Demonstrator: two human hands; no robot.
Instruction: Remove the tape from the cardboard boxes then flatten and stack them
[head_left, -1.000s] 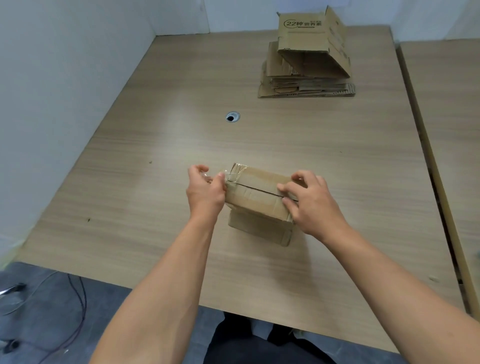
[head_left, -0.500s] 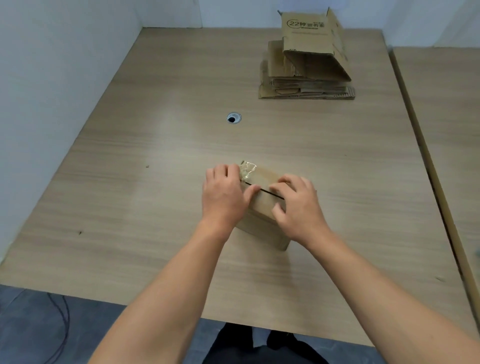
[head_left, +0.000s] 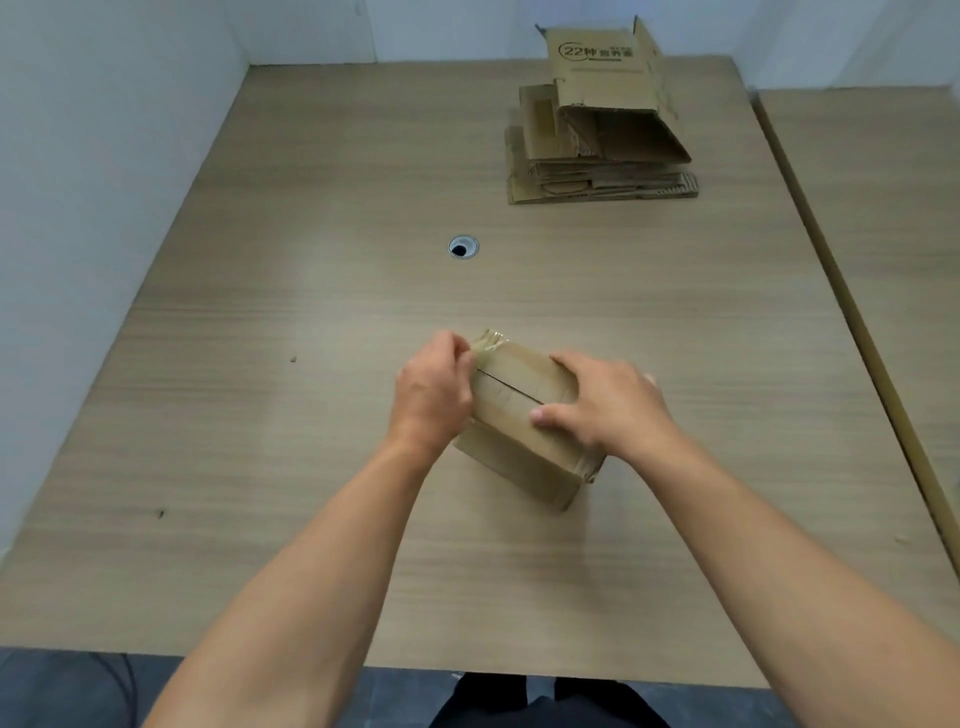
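The small box (head_left: 524, 415) looks light and a bit stiff, but its thin card can bend or tear if pulled hard. The tape (head_left: 488, 340) is shiny and sticky and may rip into bits. The best place to take hold is its loose, crumpled end at the far left corner of the box. The box is brown and shut, with clear tape over its top slit. It sits on the table (head_left: 260, 467), in the middle, near the person. The left hand (head_left: 431, 395) has curled fingers and seems to pinch that tape end. The right hand (head_left: 608, 405) grips the box's right end, thumb on top
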